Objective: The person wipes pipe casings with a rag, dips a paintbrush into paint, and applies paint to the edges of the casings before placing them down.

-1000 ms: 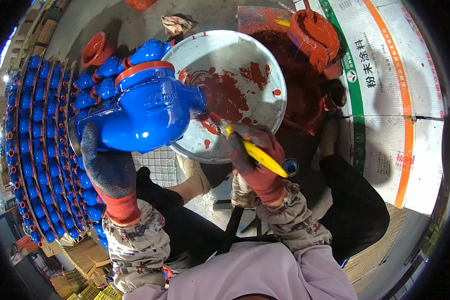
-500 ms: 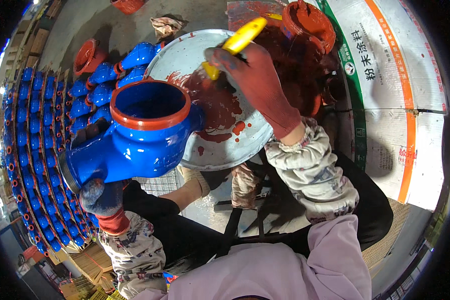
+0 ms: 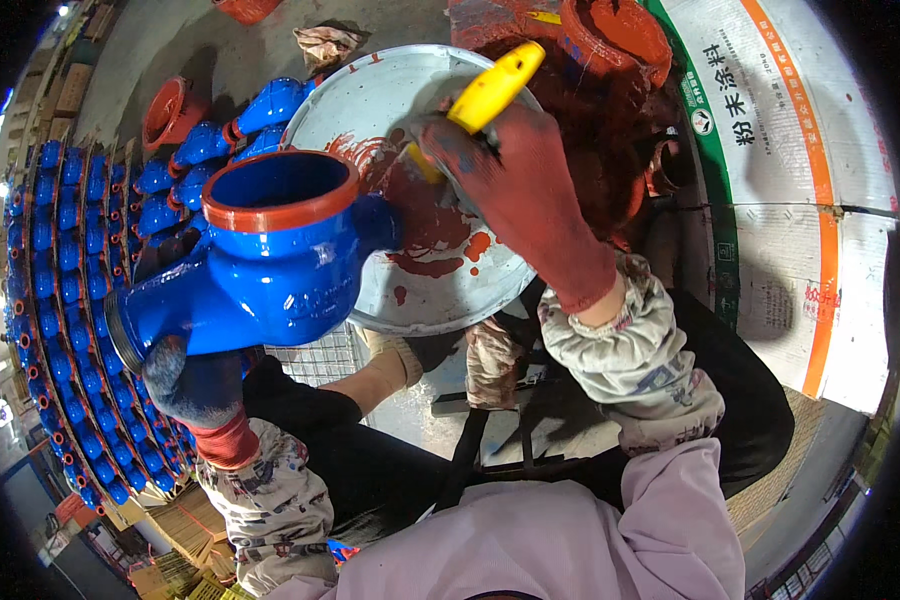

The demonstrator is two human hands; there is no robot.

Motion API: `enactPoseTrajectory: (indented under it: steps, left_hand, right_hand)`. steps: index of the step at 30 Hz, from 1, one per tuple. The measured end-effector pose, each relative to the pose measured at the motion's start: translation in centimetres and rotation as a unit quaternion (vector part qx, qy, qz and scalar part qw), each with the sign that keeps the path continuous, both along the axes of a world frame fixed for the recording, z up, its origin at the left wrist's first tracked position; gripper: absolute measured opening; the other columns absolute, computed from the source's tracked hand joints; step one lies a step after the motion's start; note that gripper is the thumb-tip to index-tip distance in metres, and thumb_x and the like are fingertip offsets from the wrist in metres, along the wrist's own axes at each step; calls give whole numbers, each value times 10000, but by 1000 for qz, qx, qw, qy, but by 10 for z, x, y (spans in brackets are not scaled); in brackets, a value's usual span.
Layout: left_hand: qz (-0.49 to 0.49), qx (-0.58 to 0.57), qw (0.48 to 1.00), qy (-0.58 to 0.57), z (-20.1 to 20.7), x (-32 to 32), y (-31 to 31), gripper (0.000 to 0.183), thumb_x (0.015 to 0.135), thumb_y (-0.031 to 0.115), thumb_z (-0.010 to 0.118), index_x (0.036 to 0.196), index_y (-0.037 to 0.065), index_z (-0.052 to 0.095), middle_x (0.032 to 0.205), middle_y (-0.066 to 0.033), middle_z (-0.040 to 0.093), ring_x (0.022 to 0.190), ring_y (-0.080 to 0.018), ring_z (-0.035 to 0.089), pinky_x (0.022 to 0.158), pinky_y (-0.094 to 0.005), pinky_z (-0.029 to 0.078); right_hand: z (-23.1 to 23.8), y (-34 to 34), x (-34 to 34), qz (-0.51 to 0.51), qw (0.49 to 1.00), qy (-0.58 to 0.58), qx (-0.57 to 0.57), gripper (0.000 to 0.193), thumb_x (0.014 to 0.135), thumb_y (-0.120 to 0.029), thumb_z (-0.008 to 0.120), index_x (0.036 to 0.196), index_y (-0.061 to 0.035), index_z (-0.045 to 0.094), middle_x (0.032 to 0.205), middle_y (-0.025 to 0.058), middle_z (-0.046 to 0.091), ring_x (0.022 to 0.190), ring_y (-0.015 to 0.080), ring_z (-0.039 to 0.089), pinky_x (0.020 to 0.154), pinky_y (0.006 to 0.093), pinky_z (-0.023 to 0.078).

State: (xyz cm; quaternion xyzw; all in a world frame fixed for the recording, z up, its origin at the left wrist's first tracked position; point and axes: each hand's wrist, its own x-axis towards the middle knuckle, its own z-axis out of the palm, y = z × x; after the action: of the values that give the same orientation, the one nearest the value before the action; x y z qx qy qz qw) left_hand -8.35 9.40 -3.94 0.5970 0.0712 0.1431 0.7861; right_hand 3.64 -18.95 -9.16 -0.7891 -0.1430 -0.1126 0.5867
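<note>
A glossy blue valve body (image 3: pixel 270 295) is held tilted at left centre, its round opening facing up with a red-painted rim (image 3: pixel 280 217). My left hand (image 3: pixel 192 385), in a dark, paint-stained glove with a red cuff, grips its threaded lower-left end. In a red glove, my right hand (image 3: pixel 525 185) is closed around a paintbrush (image 3: pixel 497 88) with a yellow handle. The bristles point down toward the red paint (image 3: pixel 435 235) smeared on a round whitish lid-like disc (image 3: pixel 425 80). Part of the disc lies hidden behind the valve body and my right hand.
Racks of blue valve bodies (image 3: pixel 80 330) fill the left, with more valve bodies (image 3: pixel 270 105) beyond the held one. A red paint bucket (image 3: pixel 615 45) stands far right of the disc. White printed cartons (image 3: pixel 770 200) line the right side. A red pot (image 3: pixel 175 112) sits on the floor.
The valve body in my left hand has shifted a little left and up. My right hand has moved slightly right and down with the brush, away from the valve's rim.
</note>
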Motion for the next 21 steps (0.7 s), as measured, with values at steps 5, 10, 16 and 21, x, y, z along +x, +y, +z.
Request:
enactPoseTrajectory:
  steps: [5, 10, 16, 21]
  left_hand:
    - [-13, -17, 1000, -14, 2, 9, -5, 662, 812, 198, 632, 1404, 40, 380, 1414, -183, 435, 1290, -357, 437, 1083, -548, 332]
    - [74, -98, 992, 21, 11, 16, -19, 482, 890, 147, 556, 1344, 39, 439, 1323, -182, 512, 1231, -320, 495, 1070, -482, 366]
    - [-26, -75, 996, -39, 4, 10, -15, 384, 943, 153, 504, 1287, -17, 501, 1307, -184, 534, 1225, -298, 502, 1074, -487, 348]
    - [13, 155, 988, -18, -9, 27, 6, 337, 956, 98, 474, 1246, -52, 557, 1273, -175, 569, 1169, -261, 552, 1030, -423, 409]
  right_hand:
    - [-6, 9, -42, -24, 993, 21, 112, 166, 829, -150, 683, 915, -22, 622, 789, 146, 649, 716, 338, 640, 627, 398, 495]
    - [-33, 20, -74, -91, 992, -58, 61, 258, 857, -25, 654, 1082, 27, 538, 953, 114, 652, 808, 163, 664, 696, 276, 538]
    - [-31, 17, -61, -103, 990, -61, 72, 224, 860, -59, 670, 1052, 18, 582, 927, 94, 653, 791, 152, 628, 723, 288, 510]
    - [-43, 11, -57, -106, 991, -19, 79, 177, 905, -73, 622, 1050, 23, 590, 902, 95, 665, 767, 137, 625, 714, 278, 506]
